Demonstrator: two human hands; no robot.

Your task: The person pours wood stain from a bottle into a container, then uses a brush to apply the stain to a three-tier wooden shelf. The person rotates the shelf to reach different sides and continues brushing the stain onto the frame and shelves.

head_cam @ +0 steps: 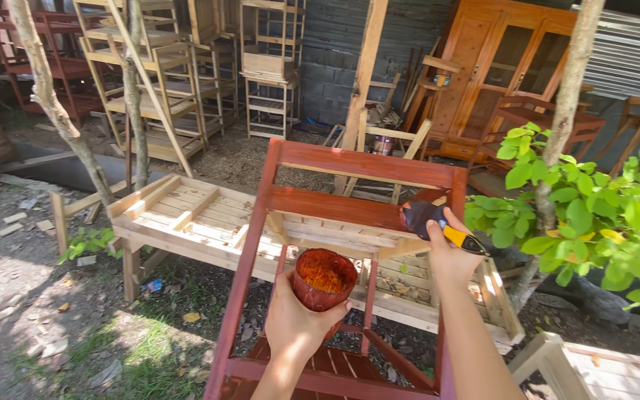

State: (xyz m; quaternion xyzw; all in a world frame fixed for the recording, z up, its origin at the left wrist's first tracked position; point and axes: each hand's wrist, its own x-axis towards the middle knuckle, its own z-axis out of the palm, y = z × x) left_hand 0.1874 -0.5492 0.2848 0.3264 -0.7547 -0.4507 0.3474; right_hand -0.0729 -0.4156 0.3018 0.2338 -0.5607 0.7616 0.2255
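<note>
Left hand (295, 320) clamped round red-stained round cup (324, 279), held upright near; right hand (450, 248) grips yellow-handled brush (438, 227), bristles on red-painted wooden frame (338, 208) rail.

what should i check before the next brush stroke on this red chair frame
1. Grip on cup: left hand wraps the stain cup, held upright: ok.
2. Stain left in cup: inside looks coated orange, level hidden: cannot tell.
3. Brush in hand: right hand holds the yellow-handled brush, bristles against the chair frame's lower back rail: ok.
4. Brush load: bristles dark, wetness unclear: cannot tell.
5. Coverage: bare wood shows under the lower rail: not ok.
6. Clearance: leafy branch sits close beside the brush hand: not ok.
</note>
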